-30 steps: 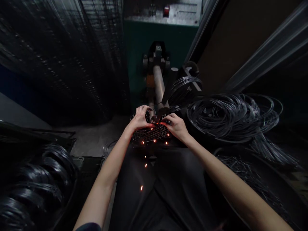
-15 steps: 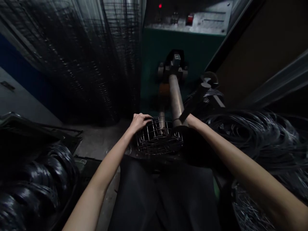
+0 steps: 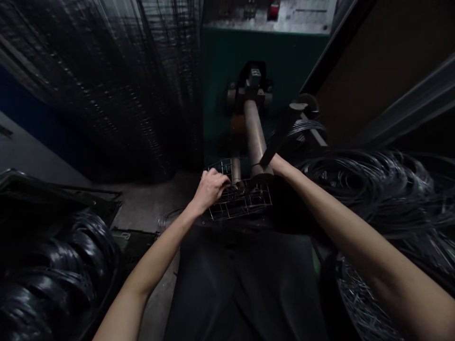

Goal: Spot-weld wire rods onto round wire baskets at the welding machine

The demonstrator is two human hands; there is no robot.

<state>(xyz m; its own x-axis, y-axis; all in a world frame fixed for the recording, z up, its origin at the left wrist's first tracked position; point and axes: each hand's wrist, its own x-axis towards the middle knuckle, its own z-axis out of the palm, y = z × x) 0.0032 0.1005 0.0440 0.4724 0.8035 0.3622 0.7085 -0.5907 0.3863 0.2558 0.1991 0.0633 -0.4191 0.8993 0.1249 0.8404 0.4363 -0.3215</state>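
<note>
A small wire-mesh basket (image 3: pixel 245 203) sits under the horizontal steel arm (image 3: pixel 255 137) of a green welding machine (image 3: pixel 263 71). My left hand (image 3: pixel 210 188) is curled over the basket's left rim, fingers wrapped on the wires. My right forearm (image 3: pixel 320 208) reaches in from the right. Only the wrist (image 3: pixel 280 166) shows, and the hand itself is hidden behind the arm and a dark lever (image 3: pixel 280 135).
Coils of dark wire (image 3: pixel 359 184) pile up on the right, with loose cut wires (image 3: pixel 366 303) lower right. Black wire rolls (image 3: pixel 53 270) lie at lower left. Stacked mesh panels (image 3: pixel 106 80) stand upper left. My dark-trousered lap (image 3: pixel 241 284) fills the lower middle.
The sparks seen a second ago are gone. The basket has been turned under the arm, my left hand has shifted inward on its rim, and my right hand has gone behind the machine arm.
</note>
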